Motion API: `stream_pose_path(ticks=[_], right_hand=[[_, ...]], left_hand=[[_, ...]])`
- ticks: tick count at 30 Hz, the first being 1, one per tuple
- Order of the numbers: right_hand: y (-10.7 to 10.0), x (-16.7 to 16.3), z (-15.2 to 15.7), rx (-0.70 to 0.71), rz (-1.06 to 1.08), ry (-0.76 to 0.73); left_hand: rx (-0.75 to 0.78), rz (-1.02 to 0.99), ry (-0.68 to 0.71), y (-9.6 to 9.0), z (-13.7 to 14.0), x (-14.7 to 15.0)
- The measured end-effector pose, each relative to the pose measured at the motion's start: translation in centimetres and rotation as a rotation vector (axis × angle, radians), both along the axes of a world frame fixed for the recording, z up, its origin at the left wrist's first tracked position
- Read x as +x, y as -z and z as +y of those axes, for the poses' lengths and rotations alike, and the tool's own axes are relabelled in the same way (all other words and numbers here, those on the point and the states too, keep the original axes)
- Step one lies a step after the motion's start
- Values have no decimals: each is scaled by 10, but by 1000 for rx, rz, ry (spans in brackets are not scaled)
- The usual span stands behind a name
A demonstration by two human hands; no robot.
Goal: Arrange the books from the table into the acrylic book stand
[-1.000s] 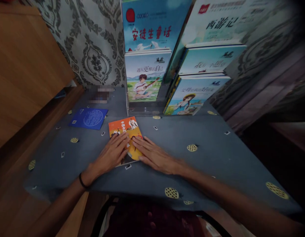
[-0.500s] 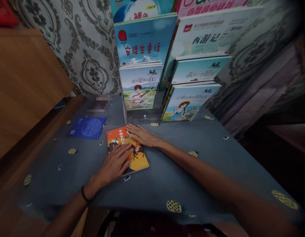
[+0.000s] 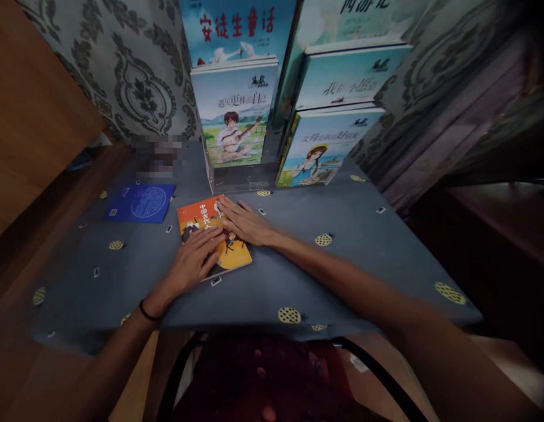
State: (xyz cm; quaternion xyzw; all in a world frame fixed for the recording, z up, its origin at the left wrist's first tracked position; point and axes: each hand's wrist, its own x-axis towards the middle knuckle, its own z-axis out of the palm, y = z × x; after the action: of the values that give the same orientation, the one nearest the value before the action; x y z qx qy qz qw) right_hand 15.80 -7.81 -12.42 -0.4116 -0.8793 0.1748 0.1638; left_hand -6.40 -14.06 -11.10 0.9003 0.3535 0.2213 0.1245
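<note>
An orange and yellow book (image 3: 237,253) with Chinese lettering lies closed on the table, its cover facing up. My left hand (image 3: 193,258) rests flat across the cover's lower left part, fingers stretched out. Over the upper right part of the same cover lies my right hand (image 3: 243,221), also flat with its fingers extended. Neither hand grips anything. Parts of the cover picture are hidden beneath the fingers. To the left of this book a blue book (image 3: 142,203) lies flat, apart from both hands.
Behind the orange book a clear rack (image 3: 241,177) holds several upright books, among them a guitar-player book (image 3: 237,117) and a yellow-hat-girl book (image 3: 327,146). A blue-grey cloth (image 3: 272,281) with pineapple prints covers the table. Wooden furniture (image 3: 34,117) stands at left, before patterned curtains (image 3: 144,97).
The camera view has tilted downward, so the table and rack sit higher in the picture and more of my lap shows. Both hands stay flat on the orange book.
</note>
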Motion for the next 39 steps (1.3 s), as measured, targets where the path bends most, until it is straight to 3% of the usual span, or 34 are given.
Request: stream_pose_path(ticks=[8,14,16,22,25,27,29,33,39], right_hand=[[2,7,-47,19,-34,-13],[-1,9,-71,32,-30,-25],[-3,8,-74,27,-29,-32],[-7,3,-106,42,-49,14],[-9,2,-129,108,-80,0],[-13,3,-137,142,-84,28],[-18,7,-135,151,-52,81],[-24,14,-111,114,67,110],[-23,-2,-52,4,101,-180]], left_hand=[[11,-74,-55,1,-3,-1],[6,-141,-437,12,3,-8],[-3,-182,-486,14,7,-10],[-25,-197,-392,11,17,-20],[-30,-89,-287,5,15,-20],[33,42,-301,1,6,-12],[123,179,-339,-2,-8,2],[221,307,-274,-2,-37,29],[241,306,-274,2,-49,36]])
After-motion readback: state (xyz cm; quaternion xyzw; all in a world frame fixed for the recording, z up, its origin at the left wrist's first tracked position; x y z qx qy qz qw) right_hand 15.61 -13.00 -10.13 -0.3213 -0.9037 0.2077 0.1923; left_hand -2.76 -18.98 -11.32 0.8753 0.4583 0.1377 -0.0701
